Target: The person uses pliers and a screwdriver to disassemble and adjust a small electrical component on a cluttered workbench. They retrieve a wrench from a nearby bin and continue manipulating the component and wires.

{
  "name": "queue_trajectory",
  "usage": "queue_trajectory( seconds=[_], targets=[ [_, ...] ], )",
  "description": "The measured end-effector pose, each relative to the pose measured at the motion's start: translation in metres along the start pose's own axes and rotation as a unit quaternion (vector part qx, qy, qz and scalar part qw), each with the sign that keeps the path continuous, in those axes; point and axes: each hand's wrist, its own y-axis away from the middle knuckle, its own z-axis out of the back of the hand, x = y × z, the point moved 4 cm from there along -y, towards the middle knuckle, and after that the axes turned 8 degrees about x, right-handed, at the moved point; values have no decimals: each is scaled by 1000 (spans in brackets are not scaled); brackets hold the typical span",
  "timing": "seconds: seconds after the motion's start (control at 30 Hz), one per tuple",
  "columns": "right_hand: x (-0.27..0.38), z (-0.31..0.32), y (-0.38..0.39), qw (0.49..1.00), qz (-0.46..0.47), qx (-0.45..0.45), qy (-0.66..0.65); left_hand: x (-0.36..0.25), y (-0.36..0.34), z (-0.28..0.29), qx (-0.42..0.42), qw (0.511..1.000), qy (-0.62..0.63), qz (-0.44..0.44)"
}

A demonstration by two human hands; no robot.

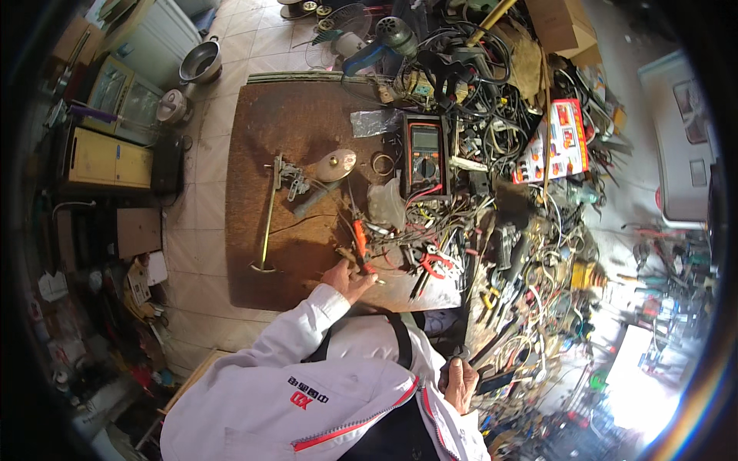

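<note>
My left hand [347, 283] is at the near edge of the brown wooden table, with its fingers closed at the lower end of a tool with a red-orange handle [360, 237] and a thin shaft pointing away from me. A small brass-coloured piece [380, 281] shows beside the thumb. Low on the right, my right hand [460, 383] has its fingers curled by a small dark rounded thing [460, 354]; what it holds is too small to make out. Farther up the table lie a round metal disc with a knob [336, 164], a metal mechanism [290, 178] and a long thin rod [268, 230].
A multimeter [424, 157] lies at the table's right, above red-handled pliers [435, 263]. Tangled cables and tools crowd the right side, with a red-and-white box [557, 142] among them. Beyond the table's left edge is a tiled floor [201, 238] with a pan [201, 61].
</note>
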Motion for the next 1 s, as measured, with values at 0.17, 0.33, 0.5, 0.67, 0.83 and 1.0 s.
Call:
queue_trajectory(
  seconds=[0.17,0.33,0.5,0.67,0.83,1.0],
  targets=[
    [0,-24,-98,988,135,57,-52,-44,6,-5,-49,995,-36,73],
    [12,-75,-181,930,347,98,-65,-15,0,-27,-143,989,-22,-9],
    [-14,-119,-211,876,429,52,-215,0,16,-27,-119,972,134,-153],
    [-52,-127,-207,789,548,109,-255,33,27,-38,-97,949,243,-177],
    [-73,-133,-189,782,555,97,-266,54,18,-26,-131,935,223,-245],
    [-47,-122,-184,798,547,197,-161,37,18,7,-207,952,-54,-221]
  ],
)
